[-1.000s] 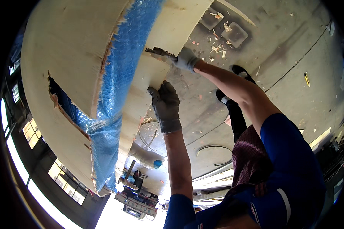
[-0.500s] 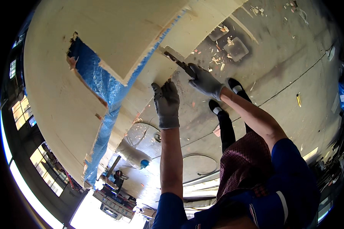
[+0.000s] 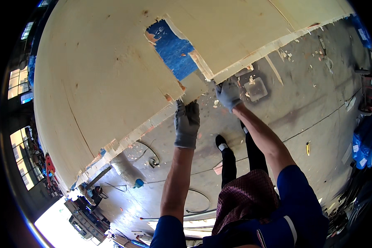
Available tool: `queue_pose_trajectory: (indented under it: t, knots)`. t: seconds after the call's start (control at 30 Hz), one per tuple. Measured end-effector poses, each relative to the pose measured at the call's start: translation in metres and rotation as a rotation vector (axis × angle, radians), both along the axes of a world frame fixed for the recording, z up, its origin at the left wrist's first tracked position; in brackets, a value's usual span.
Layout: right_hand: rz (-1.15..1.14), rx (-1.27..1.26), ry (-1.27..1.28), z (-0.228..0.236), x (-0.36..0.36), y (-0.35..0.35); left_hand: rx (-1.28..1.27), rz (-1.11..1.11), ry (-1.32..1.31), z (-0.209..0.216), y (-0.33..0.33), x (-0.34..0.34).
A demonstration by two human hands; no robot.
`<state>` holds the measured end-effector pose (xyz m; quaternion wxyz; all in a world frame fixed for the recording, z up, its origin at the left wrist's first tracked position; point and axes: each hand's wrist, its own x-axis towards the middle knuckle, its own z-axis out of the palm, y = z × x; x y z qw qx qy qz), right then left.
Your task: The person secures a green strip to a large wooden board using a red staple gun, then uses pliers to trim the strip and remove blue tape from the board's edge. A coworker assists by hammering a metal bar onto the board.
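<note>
A large pale plywood sheet [image 3: 111,62] fills the upper left, with a ragged cutout that shows blue plastic film [image 3: 171,45]. At its splintered near edge, just below the cutout, my left hand [image 3: 187,124] in a grey glove has its fingers curled against the wood. What those fingers grip, if anything, is hidden. My right hand [image 3: 228,94], also gloved, is closed beside the cutout's right corner, against the sheet's edge. A dark bit of the slim hand tool [image 3: 218,86] shows at its fingers; most of the tool is hidden.
Wood chips [image 3: 252,80] and splinters lie on the concrete floor beyond my right hand. A white wrapped roll [image 3: 126,168] and a dark cable [image 3: 153,160] lie at lower left. A yellow-handled tool [image 3: 308,148] is on the floor at right, near blue wrapped bundles [image 3: 366,140].
The long blue film strip between the wood layers is now covered; only the cutout shows blue. My right hand has moved to the sheet's edge, and the tool is mostly out of sight.
</note>
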<state>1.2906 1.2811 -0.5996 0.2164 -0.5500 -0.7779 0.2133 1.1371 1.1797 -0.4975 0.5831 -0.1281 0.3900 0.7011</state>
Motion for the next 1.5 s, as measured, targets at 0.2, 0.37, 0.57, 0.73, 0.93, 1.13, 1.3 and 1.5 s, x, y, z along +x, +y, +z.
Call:
queue_pose_trajectory:
  t: [0.2, 0.37, 0.57, 0.73, 0.93, 1.13, 1.3, 1.5]
  knots:
    - [-0.237, -0.929, 0.567, -0.055, 0.009, 0.035, -0.009, -0.022, -0.015, -0.005, 0.0, -0.003]
    - [0.113, -0.989, 0.615, -0.011, 0.049, -0.032, 0.011, -0.003, -0.043, -0.013, -0.005, 0.0]
    - [0.333, -0.572, 0.49, 0.043, 0.036, -0.009, -0.045, -0.054, 0.009, -0.013, -0.001, -0.003]
    - [0.193, -0.433, 0.298, 0.051, 0.026, -0.003, -0.073, -0.105, 0.042, -0.005, 0.004, 0.0]
    - [0.226, -1.587, 1.104, 0.056, 0.025, -0.006, -0.044, -0.117, 0.073, -0.009, 0.003, -0.004]
    - [-0.095, -1.844, 1.264, 0.043, 0.042, -0.11, 0.023, -0.176, -0.034, -0.005, -0.003, -0.011]
    - [-0.042, -1.558, 0.376, -0.011, 0.117, -0.13, -0.115, -0.306, -0.101, 0.004, -0.066, 0.028]
    - [-0.141, -0.895, -0.044, 0.025, 0.166, -0.119, -0.459, -0.521, -0.016, 0.019, -0.225, 0.109]
